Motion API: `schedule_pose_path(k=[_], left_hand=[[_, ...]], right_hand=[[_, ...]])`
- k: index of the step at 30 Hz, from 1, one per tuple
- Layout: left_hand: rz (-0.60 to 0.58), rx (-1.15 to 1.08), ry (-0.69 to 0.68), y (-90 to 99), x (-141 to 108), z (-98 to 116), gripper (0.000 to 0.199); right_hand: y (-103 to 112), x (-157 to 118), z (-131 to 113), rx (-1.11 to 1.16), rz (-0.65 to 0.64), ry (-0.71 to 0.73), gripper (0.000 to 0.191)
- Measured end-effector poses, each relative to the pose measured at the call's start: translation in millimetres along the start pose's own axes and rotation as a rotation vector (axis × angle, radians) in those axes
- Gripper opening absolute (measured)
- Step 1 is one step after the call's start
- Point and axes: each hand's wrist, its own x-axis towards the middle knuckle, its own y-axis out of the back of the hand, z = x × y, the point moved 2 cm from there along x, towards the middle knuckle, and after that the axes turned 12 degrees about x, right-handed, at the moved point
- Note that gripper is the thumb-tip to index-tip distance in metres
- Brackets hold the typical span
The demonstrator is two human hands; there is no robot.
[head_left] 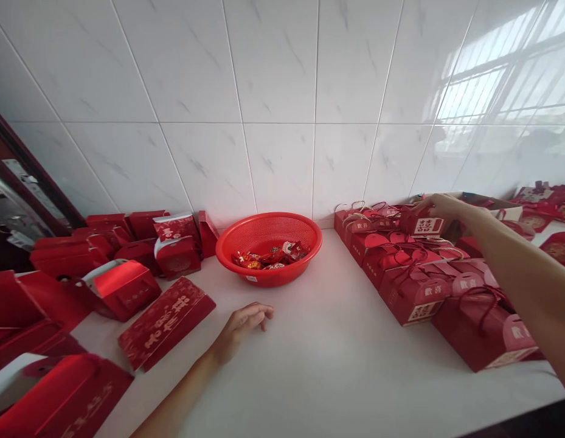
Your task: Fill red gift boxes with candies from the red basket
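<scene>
My left hand (246,323) is over the white tabletop in front of a red plastic basket (269,278). Its fingers are loosely bent and a little apart, with nothing in them. Wrapped sweets (275,257) in red packets lie in the basket. At the back right, my right hand (441,207) grips a small red gift box (421,224) with a pale printed character panel, from above. It is over the rows of closed red gift boxes (412,292), which have cord handles. My fingertips there are partly hidden behind the box.
Open red boxes (122,289) crowd the left side, and a flat red printed box (168,319) lies near my left forearm. Behind my right hand stands an open carton (503,207). More red packages (537,213) sit at the far right. A tiled wall (277,164) bounds the table.
</scene>
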Motion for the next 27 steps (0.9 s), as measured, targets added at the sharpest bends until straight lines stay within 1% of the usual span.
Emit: schedule_pose_path(k=[3,5,7,9,10,11,12,13,15,17,18,20,21,23,25,27], left_hand=[[-0.009,-0.013,-0.003,0.7,2,-5,0.047],[-0.024,-0.023,-0.009,1.1,4,-10,0.048],[-0.033,-0.02,-0.014,1.4,6,-14,0.048],[-0.027,-0.015,-0.016,1.6,6,-14,0.048],[-0.022,-0.018,-0.016,1.5,6,-13,0.048],[-0.019,-0.022,-0.013,1.3,6,-11,0.047],[-0.02,-0.027,-0.01,0.8,5,-9,0.047],[-0.021,-0.029,-0.008,0.4,4,-6,0.046],[-0.019,0.004,-0.018,0.2,2,0,0.046],[-0.007,0.064,-0.044,1.7,1,4,0.046],[-0.003,0.09,-0.058,3.4,0,6,0.046],[0.009,0.127,-0.083,9.0,-3,8,0.043],[0.033,0.158,-0.097,13.0,-4,9,0.041],[0.117,0.261,-0.136,22.8,-8,12,0.035],[0.224,0.378,-0.191,33.1,-14,17,0.031],[0.297,0.472,-0.256,42.1,-19,25,0.029]], right_hand=[[5,2,-10,0.024,-0.123,-0.04,0.035],[8,7,-21,0.035,-0.126,-0.03,0.035],[9,12,-39,0.062,-0.116,0.01,0.039],[5,17,-65,0.113,-0.109,0.061,0.044],[2,17,-83,0.153,-0.105,0.096,0.044],[-2,16,-104,0.252,-0.091,0.153,0.042],[-6,11,-128,0.364,-0.106,0.222,0.039],[-12,3,-154,0.472,-0.146,0.321,0.036],[-25,-24,-211,0.641,-0.239,0.528,0.031],[-43,-64,-265,0.765,-0.392,0.738,0.028],[-54,-86,-290,0.814,-0.462,0.819,0.027],[-84,-129,-330,0.832,-0.628,0.926,0.026],[-100,-147,-345,0.808,-0.686,0.957,0.025],[-133,-177,-366,0.724,-0.761,1.002,0.018],[-161,-195,-376,0.693,-0.808,0.96,0.015],[-181,-204,-380,0.746,-0.835,0.893,0.014]])
